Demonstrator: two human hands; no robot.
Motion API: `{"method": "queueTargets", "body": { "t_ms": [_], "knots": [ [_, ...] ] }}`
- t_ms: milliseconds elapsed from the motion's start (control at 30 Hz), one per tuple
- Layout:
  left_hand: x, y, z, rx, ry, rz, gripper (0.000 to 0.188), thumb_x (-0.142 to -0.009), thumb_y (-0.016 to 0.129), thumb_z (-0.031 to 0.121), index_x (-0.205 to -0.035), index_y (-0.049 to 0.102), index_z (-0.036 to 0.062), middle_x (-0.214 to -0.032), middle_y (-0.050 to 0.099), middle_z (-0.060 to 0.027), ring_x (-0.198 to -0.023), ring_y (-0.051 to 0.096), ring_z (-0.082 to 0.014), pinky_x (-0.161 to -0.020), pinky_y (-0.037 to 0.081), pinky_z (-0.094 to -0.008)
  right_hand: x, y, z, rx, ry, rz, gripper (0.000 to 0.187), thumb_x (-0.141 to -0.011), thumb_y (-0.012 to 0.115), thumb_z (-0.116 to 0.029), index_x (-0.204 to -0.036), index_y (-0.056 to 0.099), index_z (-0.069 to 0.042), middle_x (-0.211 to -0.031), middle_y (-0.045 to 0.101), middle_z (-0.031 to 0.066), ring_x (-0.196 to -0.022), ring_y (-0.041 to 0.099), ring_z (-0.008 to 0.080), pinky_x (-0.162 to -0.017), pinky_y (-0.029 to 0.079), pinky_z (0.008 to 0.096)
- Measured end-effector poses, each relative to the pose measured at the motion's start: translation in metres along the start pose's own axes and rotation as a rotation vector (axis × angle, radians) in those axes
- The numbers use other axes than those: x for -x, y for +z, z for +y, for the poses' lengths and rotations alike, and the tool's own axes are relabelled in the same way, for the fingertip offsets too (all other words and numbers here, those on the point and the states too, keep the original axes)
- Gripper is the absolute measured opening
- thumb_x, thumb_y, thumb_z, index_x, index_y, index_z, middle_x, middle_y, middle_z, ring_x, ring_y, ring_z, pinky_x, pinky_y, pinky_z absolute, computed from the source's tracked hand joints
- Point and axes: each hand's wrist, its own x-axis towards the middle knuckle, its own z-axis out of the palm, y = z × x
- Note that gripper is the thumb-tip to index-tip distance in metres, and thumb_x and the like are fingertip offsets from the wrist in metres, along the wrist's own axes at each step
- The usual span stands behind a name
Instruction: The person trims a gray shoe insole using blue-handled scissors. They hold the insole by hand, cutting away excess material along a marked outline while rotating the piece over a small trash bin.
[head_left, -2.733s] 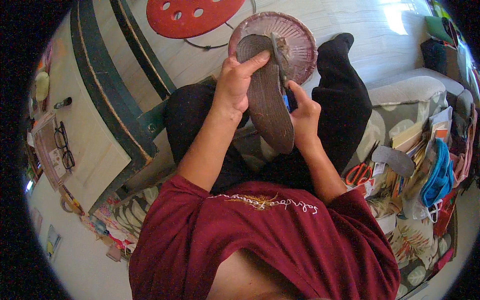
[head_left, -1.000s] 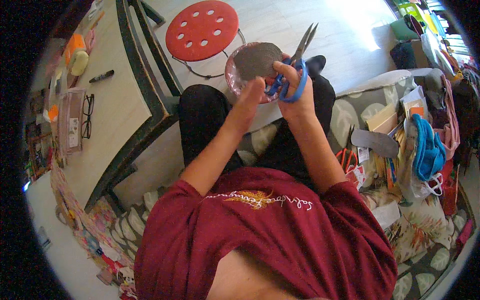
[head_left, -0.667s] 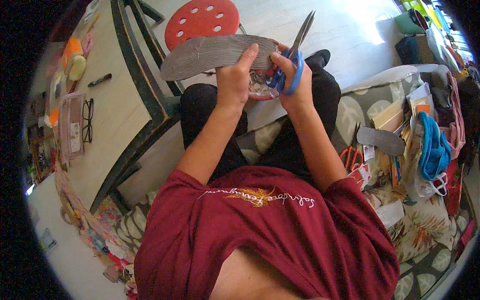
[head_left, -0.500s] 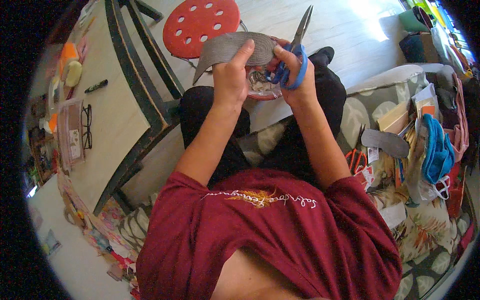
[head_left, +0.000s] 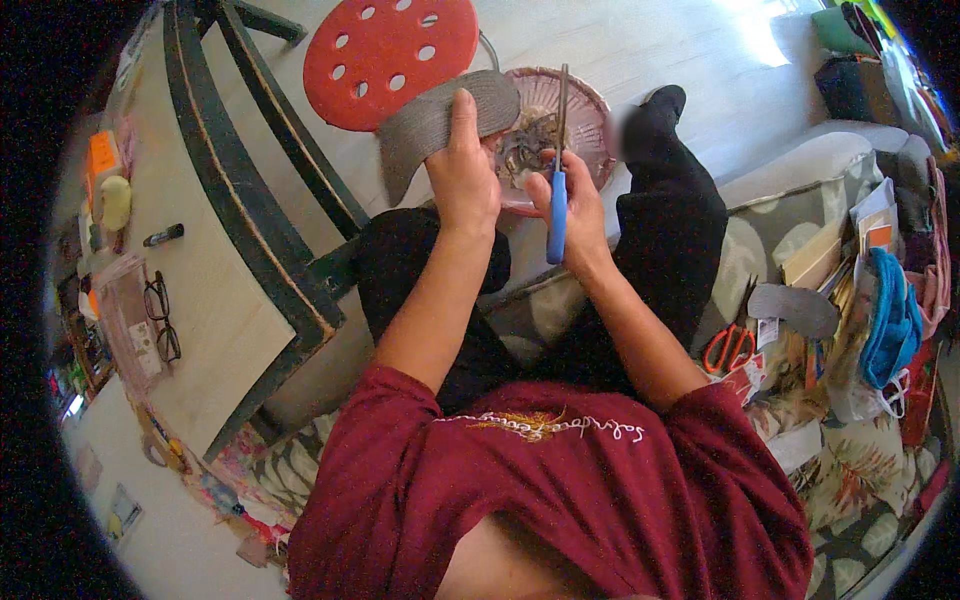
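My left hand (head_left: 465,190) grips a grey, ribbed, sole-shaped insole (head_left: 415,128), its thumb lying along the upper face and the fingers hidden beneath. Blue-handled scissors (head_left: 557,215) are in my right hand (head_left: 584,215), turned edge-on with the blades pointing away from me. The scissors and the insole are apart. Beyond both hands, on the floor, stands a round pink bin (head_left: 600,115) holding crumpled scraps. A second grey insole (head_left: 795,310) lies on the sofa at my right.
A red round stool (head_left: 390,60) with holes stands ahead. On the left, a dark-edged table (head_left: 225,290) bears glasses (head_left: 160,315), a black marker (head_left: 163,235) and a clear case. Orange-handled scissors (head_left: 730,348), papers and a blue cloth (head_left: 890,320) crowd the patterned sofa at right.
My right hand has drawn back from the insole and turned the scissors edge-on. The insole has shifted slightly left in my left hand, uncovering the pink bin.
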Motion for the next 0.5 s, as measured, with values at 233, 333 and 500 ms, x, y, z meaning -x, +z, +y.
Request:
{"method": "queueTargets", "body": {
  "t_ms": [233, 333, 500],
  "knots": [
    [-0.013, 0.001, -0.006, -0.029, -0.028, -0.071, 0.029, -0.085, 0.058, 0.017, -0.108, 0.049, 0.0018, -0.101, 0.057, -0.0098, -0.083, 0.060, -0.0237, -0.073, 0.052, -0.0385, -0.001, 0.006, -0.010, 0.156, -0.050, -0.083, 0.060, -0.077, 0.069, -0.028, -0.119, 0.042, 0.006, -0.085, 0.056, 0.0075, -0.077, 0.053, 0.0104, -0.066, 0.047, 0.0250],
    [-0.011, 0.003, -0.008, -0.029, -0.029, -0.065, 0.027, -0.085, 0.058, 0.017, -0.106, 0.050, 0.0012, -0.100, 0.058, -0.0093, -0.083, 0.060, -0.0239, -0.074, 0.052, -0.0386, -0.003, 0.006, -0.009, 0.153, -0.035, -0.063, 0.063, -0.074, 0.071, -0.031, -0.117, 0.044, 0.006, -0.082, 0.058, 0.0085, -0.076, 0.055, 0.0121, -0.068, 0.046, 0.0271],
    [-0.008, 0.002, -0.005, 0.016, -0.180, -0.012, 0.024, -0.087, 0.055, 0.017, -0.106, 0.050, 0.0029, -0.098, 0.056, -0.0067, -0.082, 0.059, -0.0181, -0.068, 0.051, -0.0336, -0.002, 0.004, -0.027, 0.396, -0.186, 0.059, 0.064, -0.070, 0.074, -0.035, -0.113, 0.048, 0.005, -0.082, 0.060, 0.0144, -0.075, 0.059, 0.0196, -0.070, 0.047, 0.0314]
  ]
}}
